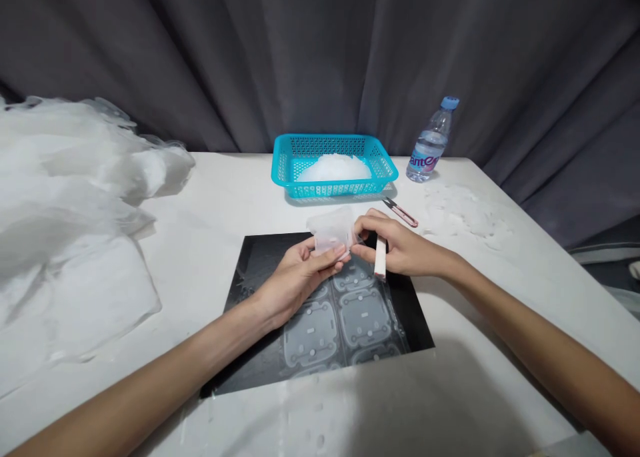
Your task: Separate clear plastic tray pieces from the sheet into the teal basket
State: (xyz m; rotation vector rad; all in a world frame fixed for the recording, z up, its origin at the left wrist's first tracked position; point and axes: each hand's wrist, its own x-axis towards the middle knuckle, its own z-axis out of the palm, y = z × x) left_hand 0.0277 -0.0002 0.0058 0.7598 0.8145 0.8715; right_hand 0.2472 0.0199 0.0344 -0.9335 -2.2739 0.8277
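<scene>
My left hand is closed around a translucent whitish piece of thin sheet, thumb on top. It is above a black mat. My right hand is at the right edge of this piece, thumb and index finger bent towards it; whether they pinch it is hard to see. A pale stick-shaped tool is gripped in the same hand and points down. Below both hands, a clear sheet with several moulded rounded-square shapes lies on the mat, partly hidden by my left hand and forearm.
Behind the mat stands a turquoise basket with small white pieces. Pink-handled thread snips lie to its right, near a water bottle and white scraps. A large heap of translucent sheets covers the left side.
</scene>
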